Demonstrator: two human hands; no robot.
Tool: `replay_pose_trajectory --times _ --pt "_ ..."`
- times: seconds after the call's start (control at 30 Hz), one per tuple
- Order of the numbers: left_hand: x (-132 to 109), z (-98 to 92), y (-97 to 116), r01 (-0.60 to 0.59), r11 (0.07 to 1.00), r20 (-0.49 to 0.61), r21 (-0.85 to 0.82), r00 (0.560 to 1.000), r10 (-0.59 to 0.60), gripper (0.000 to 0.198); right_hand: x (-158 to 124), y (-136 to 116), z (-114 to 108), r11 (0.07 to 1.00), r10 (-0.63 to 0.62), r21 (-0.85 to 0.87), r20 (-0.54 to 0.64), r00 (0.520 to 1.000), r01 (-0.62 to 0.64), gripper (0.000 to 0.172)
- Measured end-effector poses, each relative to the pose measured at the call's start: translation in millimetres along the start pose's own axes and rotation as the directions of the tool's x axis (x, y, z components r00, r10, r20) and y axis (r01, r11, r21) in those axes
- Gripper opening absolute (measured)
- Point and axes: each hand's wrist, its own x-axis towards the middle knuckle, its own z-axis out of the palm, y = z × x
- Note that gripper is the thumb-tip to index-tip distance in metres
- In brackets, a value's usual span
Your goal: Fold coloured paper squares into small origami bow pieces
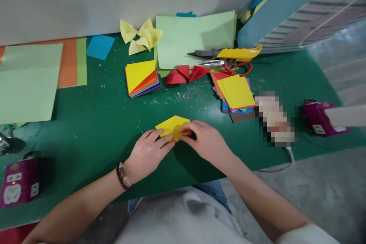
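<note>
A yellow sheet of origami paper (175, 121), partly folded into a pointed shape, lies on the green table in front of me. My left hand (148, 150), with a beaded bracelet at the wrist, holds the paper's left side and lower middle with its fingertips. On the other side, my right hand (204, 137) pinches the right lower edge between thumb and fingers. The fingertips of both hands almost meet over the paper and hide its lower part. Beyond them stand a stack of coloured paper (141, 76) and some red folded pieces (185, 74).
Yellow-handled cutter (240, 52) and red scissors (243, 68) lie beside light green sheets (194, 34). Pale yellow folded pieces (150, 32) sit by the wall. More coloured squares (238, 91) are at right. Purple power boxes (21, 181) stand at both ends. Paper scraps dot the table.
</note>
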Motion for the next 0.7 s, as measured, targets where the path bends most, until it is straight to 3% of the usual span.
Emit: replay_pose_trajectory --times 0.17,0.4,0.57,0.7 --pt "-1 1.1 0 0.002 1.0 -0.006 -0.004 1.0 -0.002 0.024 5 -4 -5 1.0 -0.02 -0.006 0.065 0.998 0.02 0.015" --pt "0 0.4 0 -0.001 1.0 0.001 -0.002 1.0 0.001 0.023 17 -8 -9 0.986 -0.017 -0.161 0.132 0.991 0.038 0.023" --pt "-1 3.0 0 0.017 1.0 -0.006 -0.011 1.0 -0.017 0.023 23 1 -23 0.998 -0.017 0.062 0.291 0.957 -0.001 0.021" --pt "-3 8.0 -1 0.001 1.0 0.014 -0.022 1.0 -0.001 0.026 25 10 -25 0.994 -0.009 0.103 0.285 0.958 -0.021 0.014"
